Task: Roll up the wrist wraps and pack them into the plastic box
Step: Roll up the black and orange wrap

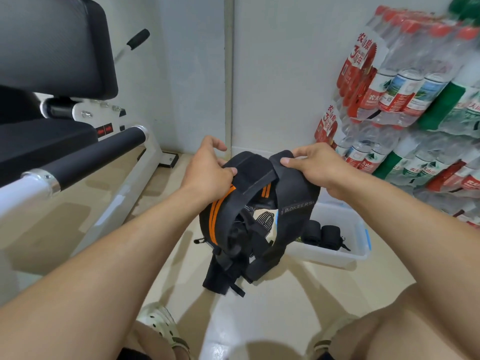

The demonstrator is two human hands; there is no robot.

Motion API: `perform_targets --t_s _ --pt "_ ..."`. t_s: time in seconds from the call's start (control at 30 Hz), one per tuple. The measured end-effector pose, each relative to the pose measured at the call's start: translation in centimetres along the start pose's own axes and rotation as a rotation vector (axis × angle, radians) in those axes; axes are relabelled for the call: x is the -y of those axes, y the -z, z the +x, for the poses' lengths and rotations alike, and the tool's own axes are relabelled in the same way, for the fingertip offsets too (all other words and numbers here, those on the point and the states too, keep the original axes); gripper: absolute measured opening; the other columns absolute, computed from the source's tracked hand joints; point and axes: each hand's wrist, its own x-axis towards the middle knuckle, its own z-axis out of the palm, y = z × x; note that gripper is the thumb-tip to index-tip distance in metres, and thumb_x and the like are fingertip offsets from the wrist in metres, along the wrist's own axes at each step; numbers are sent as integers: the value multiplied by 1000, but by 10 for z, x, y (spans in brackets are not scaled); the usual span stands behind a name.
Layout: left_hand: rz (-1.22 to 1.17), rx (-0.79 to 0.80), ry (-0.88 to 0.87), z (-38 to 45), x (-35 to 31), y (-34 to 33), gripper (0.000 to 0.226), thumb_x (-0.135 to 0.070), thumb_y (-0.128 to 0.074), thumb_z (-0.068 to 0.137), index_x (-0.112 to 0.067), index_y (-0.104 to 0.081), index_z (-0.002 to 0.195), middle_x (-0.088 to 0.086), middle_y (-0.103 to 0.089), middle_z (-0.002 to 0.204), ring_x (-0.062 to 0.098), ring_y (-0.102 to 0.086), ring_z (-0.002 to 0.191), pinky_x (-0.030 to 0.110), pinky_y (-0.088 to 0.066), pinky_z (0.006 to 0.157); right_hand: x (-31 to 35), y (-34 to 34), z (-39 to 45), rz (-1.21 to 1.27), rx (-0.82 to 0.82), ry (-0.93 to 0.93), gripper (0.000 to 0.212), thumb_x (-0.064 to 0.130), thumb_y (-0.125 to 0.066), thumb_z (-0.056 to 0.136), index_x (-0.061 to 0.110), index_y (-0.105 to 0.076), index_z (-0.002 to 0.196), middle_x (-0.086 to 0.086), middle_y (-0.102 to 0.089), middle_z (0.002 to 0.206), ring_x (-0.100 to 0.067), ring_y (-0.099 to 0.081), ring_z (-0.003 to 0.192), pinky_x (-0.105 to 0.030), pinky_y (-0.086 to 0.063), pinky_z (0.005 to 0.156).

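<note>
Pale floor tiles (272, 307) run up to a white wall, with a weight bench (52, 126) on the person's left and stacked packs of bottled water (415, 100) on the right. Between the knees, both hands hold a bundle of black wrist wraps (259, 211) in the air, just above the floor. The left hand (207, 175) is closed on the bundle's upper left edge, thumb pressed over the band, and the right hand (319, 170) pinches the top of a band printed with lettering, thumb on the near face. Orange stripes show on one band, and the loose ends hang down in a tangle that reaches the floor. The plastic box (348, 253) stands on the floor just to the right, partly behind the bundle, and two rolled wraps (322, 233) already lie in it.

The step in hand looks to be separating one wrap from the tangle before rolling. It would go best if one hand kept its grip on a single band's end while the other drew the remaining straps clear, so the band hangs straight. Rolling should then probably start from the end opposite the fastening patch, with steady tension so the roll stays tight and the patch closes it. A slack roll would likely spring open in the box.
</note>
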Motion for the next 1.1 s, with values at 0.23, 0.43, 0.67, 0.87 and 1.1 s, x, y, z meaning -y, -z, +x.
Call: perform_targets --t_s 0.23,0.43,0.67,0.87,1.1 --pt "349 -106 -178 -3 -5 2 37 -11 -60 94 -23 -41 124 2 -67 99 30 -60 95 50 -52 85 8 -3 1 -296 -10 107 8 29 -69 98 27 -76 93 3 -77 87 -17 -72 79 -30 -58 74" --pt "487 -154 -61 12 8 24 42 -2 -58 88 -17 -41 124 11 -63 101 38 -58 95 46 -51 82 -3 22 16 -587 -172 50 8 31 -65 99 29 -73 101 -1 -71 106 -26 -65 101 -35 -50 83" --pt "-376 -146 198 19 18 23 37 -5 -66 95 -24 -49 122 1 -70 103 17 -69 85 27 -49 58 -5 -4 -16 -19 212 56 13 25 -71 96 13 -75 98 -6 -78 88 -14 -70 78 -28 -52 73" --pt "-621 -130 234 21 9 18 41 -2 -63 97 -18 -52 133 7 -70 102 20 -72 80 34 -58 67 -2 -43 -24 167 552 -19 36 28 -63 100 21 -65 136 -7 -70 130 -14 -65 117 -28 -46 102" --pt "-820 86 301 11 1 25 74 -2 -70 91 -16 -33 154 1 -68 105 20 -71 96 40 -57 84 -1 -53 -21 365 307 -69 25 24 -63 100 10 -73 119 -7 -76 102 -10 -68 76 -19 -50 64"
